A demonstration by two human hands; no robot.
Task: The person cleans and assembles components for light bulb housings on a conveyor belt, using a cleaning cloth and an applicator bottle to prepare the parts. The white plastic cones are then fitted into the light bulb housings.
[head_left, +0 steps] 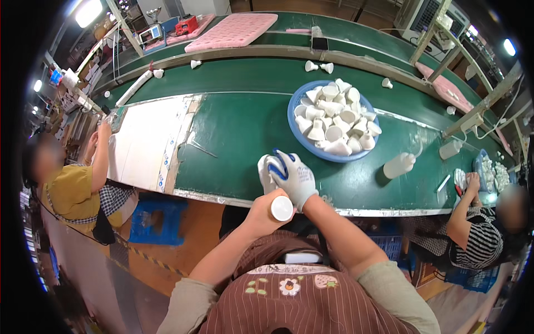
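Observation:
My left hand (265,212) is bare and wrapped round a white lamp cup (282,209), its round end facing up. It is at the table's front edge, just in front of my other hand. My right hand (295,177) wears a white glove with blue on the fingers. Its fingers are bent in over a pale, folded-looking piece (264,171) on their left; whether this is cloth or part of the glove is unclear. Beyond my right hand, a round blue basket (293,125) is heaped with more white lamp cups (334,133).
White squeeze bottles (399,166) stand to the right on the green table (233,128). A thin rod (203,148) and a white board (146,139) are left. Loose cups (319,67) lie along the back. Co-workers sit at left (69,192) and right (481,239).

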